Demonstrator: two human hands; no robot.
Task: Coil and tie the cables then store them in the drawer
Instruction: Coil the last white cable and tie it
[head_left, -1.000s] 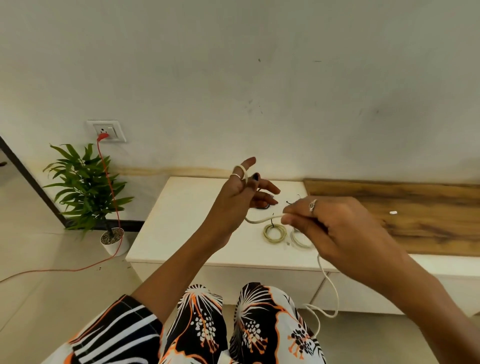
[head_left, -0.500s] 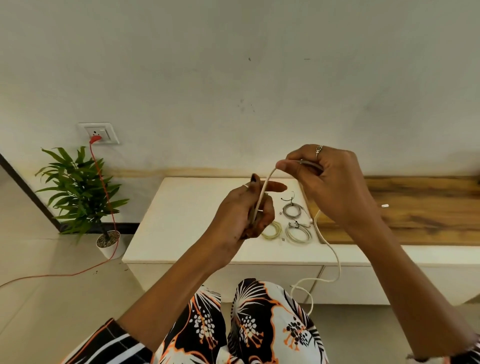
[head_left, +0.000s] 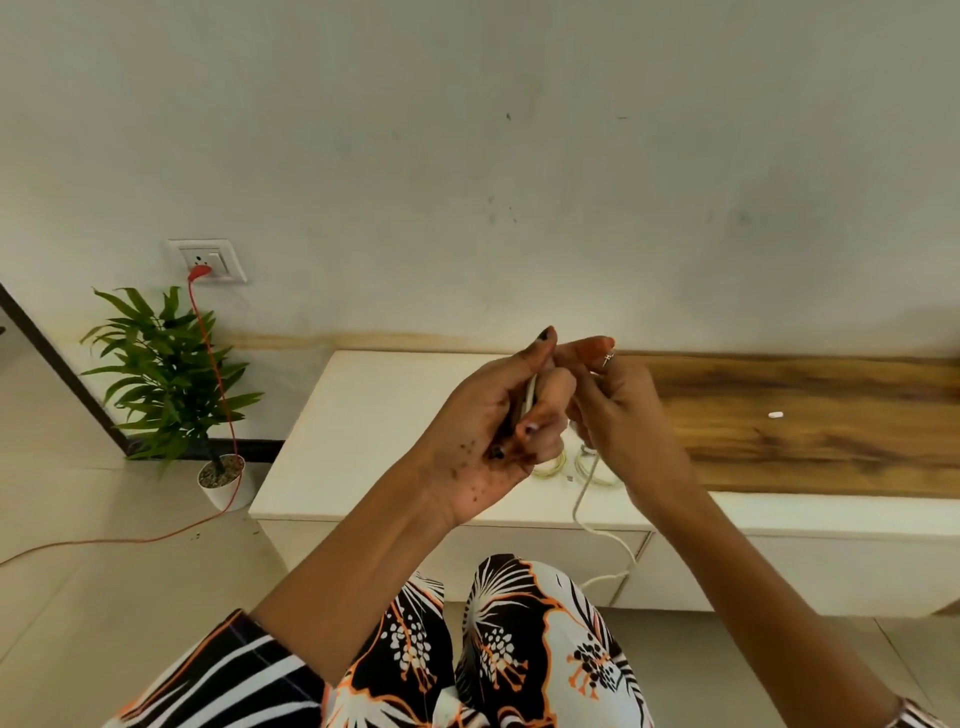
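A thin white cable (head_left: 587, 499) runs from my hands down past the cabinet front toward my lap. My left hand (head_left: 498, 415) is raised over the white cabinet top (head_left: 374, 431), palm toward me, with loops of the cable wound across its fingers and the fingers curled round them. My right hand (head_left: 613, 410) is pressed close against it on the right and pinches the cable. Behind the hands, two small tied coils (head_left: 550, 467) lie on the cabinet top, mostly hidden. The drawer fronts (head_left: 779, 571) below are shut.
A wooden panel (head_left: 805, 426) continues the cabinet top to the right, with a small white piece (head_left: 775, 414) on it. A potted plant (head_left: 171, 379) stands on the floor at left. A red cord (head_left: 218, 395) hangs from the wall socket (head_left: 208, 260) and trails over the floor.
My right hand came down from above and right and now sits tight against my left hand. The cable span between them has closed up into the wrap on my left fingers.
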